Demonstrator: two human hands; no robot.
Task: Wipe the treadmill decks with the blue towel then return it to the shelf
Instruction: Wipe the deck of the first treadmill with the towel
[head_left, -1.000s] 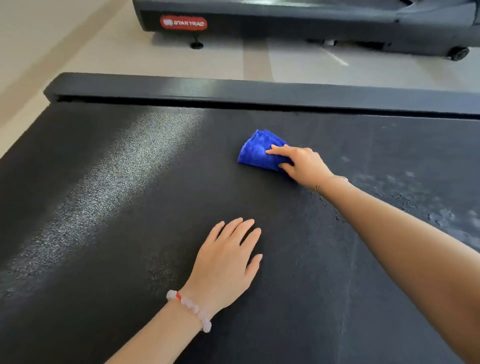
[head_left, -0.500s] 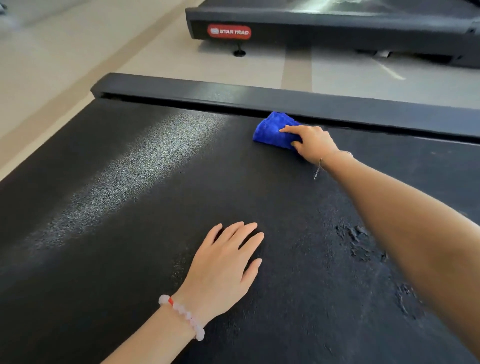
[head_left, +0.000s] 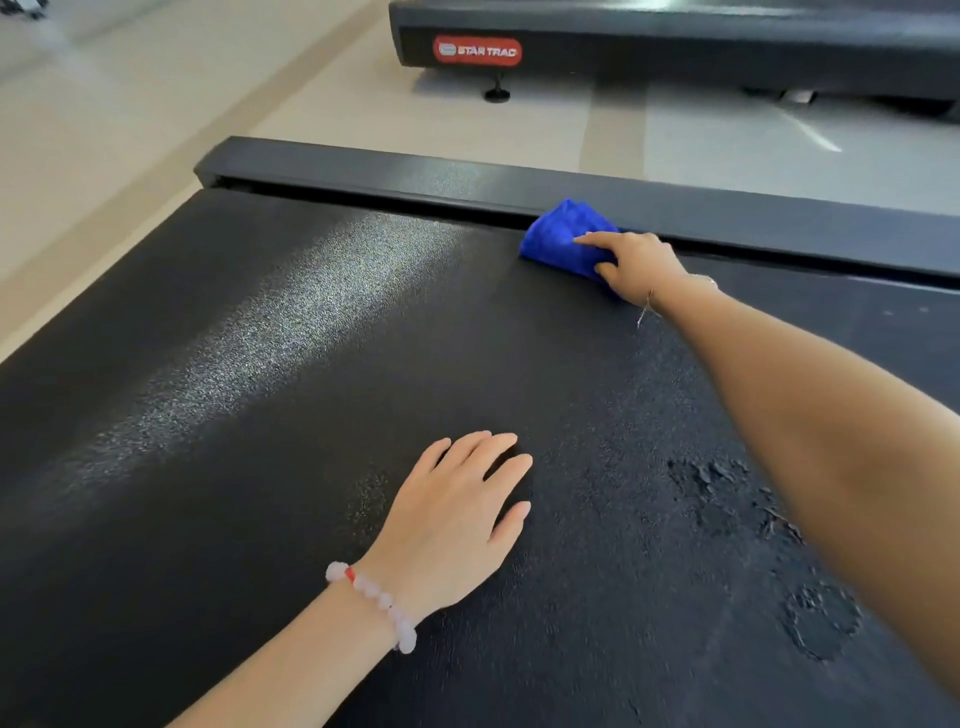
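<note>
The black treadmill deck (head_left: 260, 415) fills most of the view. A folded blue towel (head_left: 558, 236) lies at the deck's far edge, touching the black side rail (head_left: 415, 176). My right hand (head_left: 639, 265) presses down on the towel, fingers over it, arm stretched forward. My left hand (head_left: 457, 514) rests flat on the belt nearer to me, fingers spread, holding nothing; a white bead bracelet is on its wrist.
A second black treadmill (head_left: 675, 47) with a red Star Trac label stands beyond the rail across a strip of light floor (head_left: 519, 124). Dark wet patches (head_left: 727, 493) mark the belt at the right. The floor runs along the left side.
My right hand has pushed the towel away from me across the belt until it meets the far rail. The left hand has stayed flat in place.
</note>
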